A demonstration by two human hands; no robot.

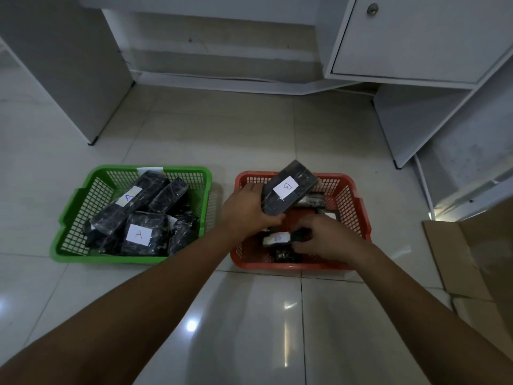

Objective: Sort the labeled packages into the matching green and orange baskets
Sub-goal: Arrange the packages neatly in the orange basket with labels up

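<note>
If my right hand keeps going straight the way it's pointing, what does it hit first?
Most likely the small labeled package in the orange basket: your right hand points left, fingers already at its dark end. Depth is unclear from one view, so contact may already exist.

My right hand [324,237] covers much of the small package [277,238] in the orange basket [358,215], lower right of centre; its label's too blurred to read. Cardboard box [472,251] runs off the right edge. Lower packages in the green basket [83,195] lie buried.
</note>
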